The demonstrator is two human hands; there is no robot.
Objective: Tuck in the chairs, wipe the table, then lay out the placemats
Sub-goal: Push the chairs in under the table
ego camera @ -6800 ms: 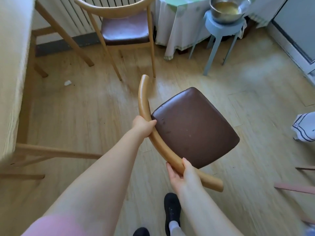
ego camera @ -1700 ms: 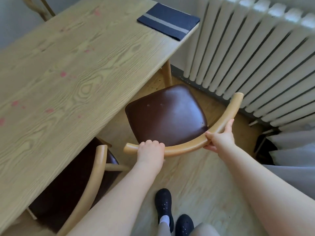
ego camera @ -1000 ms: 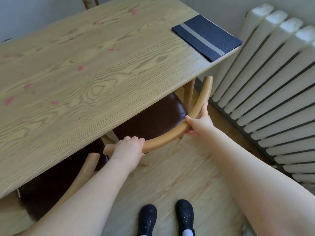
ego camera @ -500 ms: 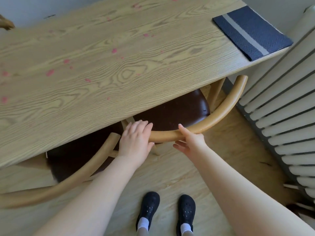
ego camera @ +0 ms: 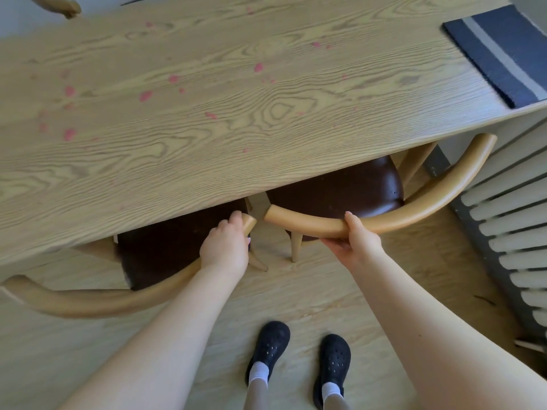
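Note:
Two chairs with dark brown seats and curved wooden backrests stand partly under the wooden table [ego camera: 207,137], whose top carries pink stains. My right hand [ego camera: 356,239] grips the backrest of the right chair [ego camera: 414,211] near its left end. My left hand [ego camera: 226,247] grips the right end of the left chair's backrest [ego camera: 103,300]. A folded dark blue placemat with a grey stripe [ego camera: 500,51] lies at the table's far right corner.
A white radiator [ego camera: 515,232] runs along the right, close to the right chair. Part of another chair's backrest [ego camera: 59,4] shows beyond the table's far left edge. My black shoes [ego camera: 302,356] stand on the wood floor just behind the chairs.
The right chair has slid further under the table. My left hand left that chair's backrest and now grips the end of the left chair's backrest. My right hand still holds the right chair.

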